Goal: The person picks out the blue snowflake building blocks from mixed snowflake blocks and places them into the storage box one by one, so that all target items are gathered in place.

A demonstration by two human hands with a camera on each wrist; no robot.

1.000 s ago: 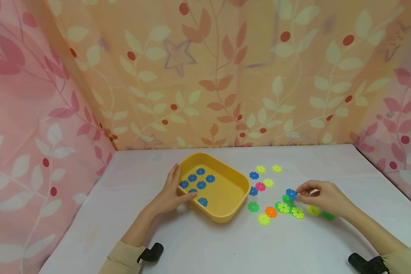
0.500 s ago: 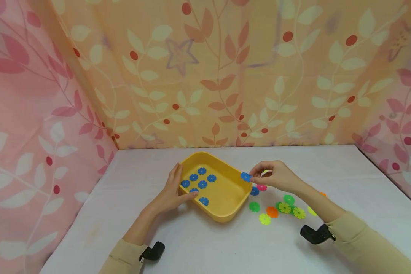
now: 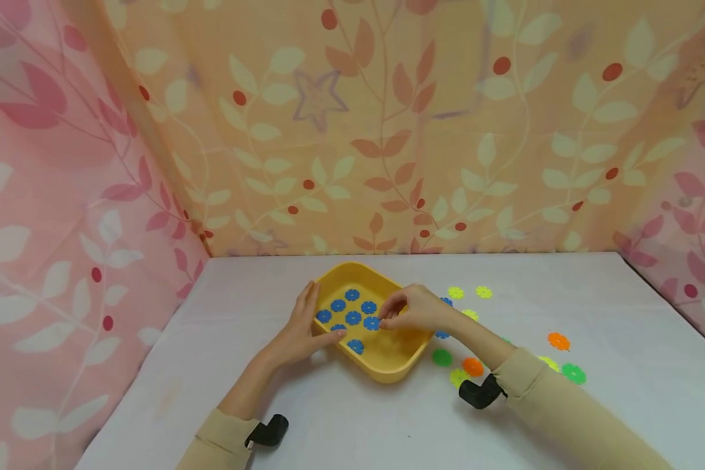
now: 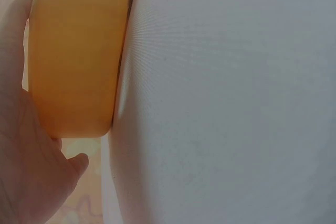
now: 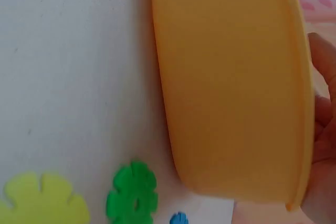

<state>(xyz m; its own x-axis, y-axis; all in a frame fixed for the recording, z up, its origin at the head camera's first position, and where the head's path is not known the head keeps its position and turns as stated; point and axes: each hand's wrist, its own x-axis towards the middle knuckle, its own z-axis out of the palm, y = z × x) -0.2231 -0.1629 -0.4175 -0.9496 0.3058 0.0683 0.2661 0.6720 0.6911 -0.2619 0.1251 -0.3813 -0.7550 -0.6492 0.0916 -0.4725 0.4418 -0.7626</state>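
A yellow plastic tub (image 3: 388, 375) sits askew on the table with several blue snowflake-shaped building discs (image 3: 353, 318) on its floor. My left hand (image 3: 299, 333) holds the tub's left end, thumb over the near rim and fingers along the far side. Reaching over the right rim, my right hand (image 3: 414, 310) is inside the tub, its thumb and forefinger pinching a blue snowflake disc (image 3: 372, 323) low near the others. In the right wrist view the tub's outer wall (image 5: 231, 87) hides that disc, and only part of the hand shows.
More snowflake discs lie right of the tub, partly under the right forearm: yellow (image 3: 484, 292), orange (image 3: 559, 341) and green (image 3: 573, 373) among them. A floral curtain (image 3: 376, 130) stands behind the white-covered table (image 3: 341, 424).
My right hand has carried a blue snowflake disc left from the loose pile, over the rim and into the tub. The left hand has stayed on the tub.
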